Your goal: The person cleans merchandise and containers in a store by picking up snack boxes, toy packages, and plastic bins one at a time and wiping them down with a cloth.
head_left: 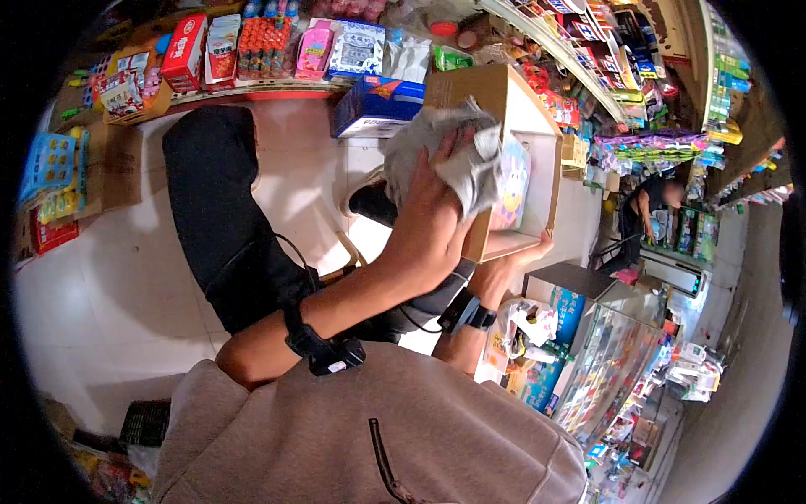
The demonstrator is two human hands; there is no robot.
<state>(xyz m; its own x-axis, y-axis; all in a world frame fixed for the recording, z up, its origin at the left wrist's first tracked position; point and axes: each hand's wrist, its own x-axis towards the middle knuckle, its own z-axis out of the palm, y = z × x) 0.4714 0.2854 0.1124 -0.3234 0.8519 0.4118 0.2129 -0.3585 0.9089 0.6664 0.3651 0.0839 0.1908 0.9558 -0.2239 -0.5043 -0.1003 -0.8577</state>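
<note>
Brownish-grey fabric top fills the bottom of the head view, and beyond it the left hand curls its fingers over a crumpled pale-grey cloth, right at the side of an open brown cardboard box. The right hand is closed around the box's lower corner, a colourful printed piece showing inside the sideways-facing opening. Hard pressure from the cloth could probably twist that low corner grip loose, dropping the box onto the white tiled floor.
</note>
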